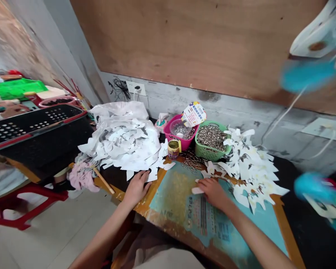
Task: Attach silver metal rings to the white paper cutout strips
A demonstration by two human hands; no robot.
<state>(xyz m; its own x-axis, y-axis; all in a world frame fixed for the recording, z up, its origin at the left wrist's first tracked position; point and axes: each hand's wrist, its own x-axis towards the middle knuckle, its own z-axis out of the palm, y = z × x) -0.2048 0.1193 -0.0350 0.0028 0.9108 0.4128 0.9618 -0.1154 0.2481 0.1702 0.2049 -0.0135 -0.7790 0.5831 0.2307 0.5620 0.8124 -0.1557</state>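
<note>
My left hand [137, 187] reaches the front edge of a heap of flat white cut-out pieces [128, 144]. Its thumb and fingers are apart, resting at a white piece. On the blue-topped work board [170, 194], my right hand [212, 191] has its fingers closed over a small white cut-out [197, 190], which sticks out on the left side. Thin metal rings or hooks [193, 161] lie loose just beyond the board. To the right of my right hand spreads a pile of white cut-outs with metal bits on them [248, 168].
Behind the board stand a pink basket [170, 129], a green basket [212, 152] of metal parts and a small open tin [173, 150]. A wooden-handled tool [103, 180] and pink cloth [84, 175] are at the left edge. A blurred blue-and-white fan [310, 74] is at right.
</note>
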